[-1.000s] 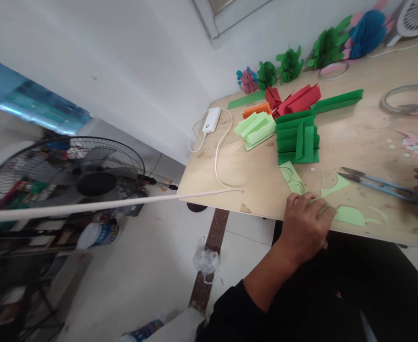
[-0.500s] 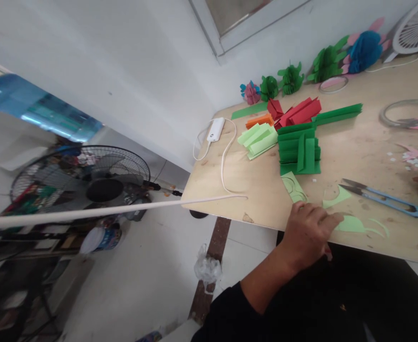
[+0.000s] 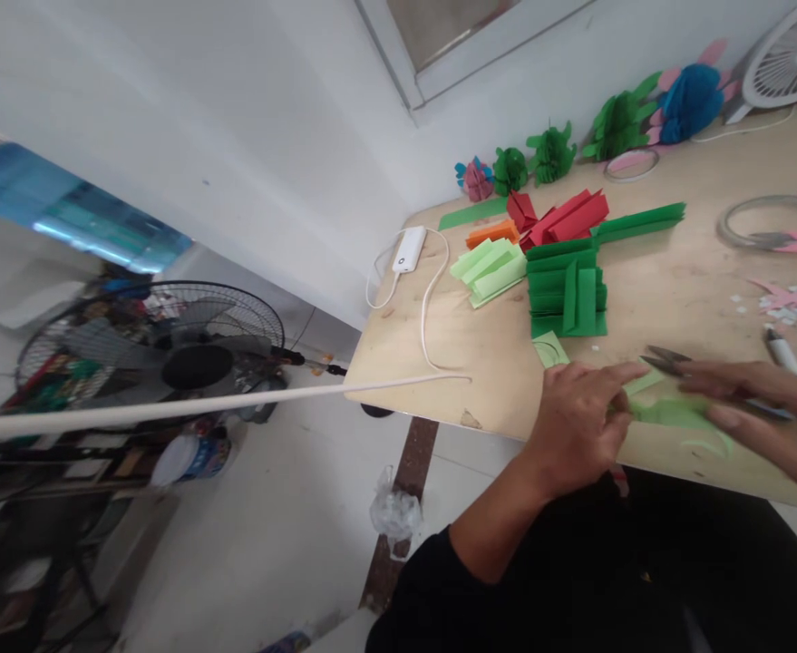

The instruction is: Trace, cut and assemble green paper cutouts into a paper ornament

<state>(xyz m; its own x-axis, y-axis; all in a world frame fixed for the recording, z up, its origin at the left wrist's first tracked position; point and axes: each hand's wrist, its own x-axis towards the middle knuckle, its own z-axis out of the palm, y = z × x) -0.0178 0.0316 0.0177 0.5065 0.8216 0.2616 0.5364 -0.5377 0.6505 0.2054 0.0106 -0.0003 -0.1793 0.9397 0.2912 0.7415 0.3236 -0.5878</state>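
My left hand (image 3: 578,413) is at the table's front edge, fingers bent and closed on the left end of a cut light green paper piece (image 3: 687,415). From the right comes my right hand (image 3: 765,399), its fingers stretched out and thumb apart, over the paper's right part and partly blurred. Beneath those fingers lie blue-handled thread snips (image 3: 666,355), mostly covered, blades pointing left. A light green scrap with drawn curves (image 3: 549,349) sits just beyond my left hand. Another light green offcut (image 3: 643,381) shows between the hands.
Folded dark green (image 3: 568,290), red (image 3: 568,218), orange (image 3: 491,234) and light green papers (image 3: 490,270) lie farther back. Several paper figures (image 3: 553,154) line the wall. A pen (image 3: 784,352), a tape ring (image 3: 772,222), a power bank (image 3: 410,249) and a white fan (image 3: 789,59) are around.
My right hand has come in from the right edge over the snips and the light green paper. My left hand has shifted slightly, still at the paper's left end.
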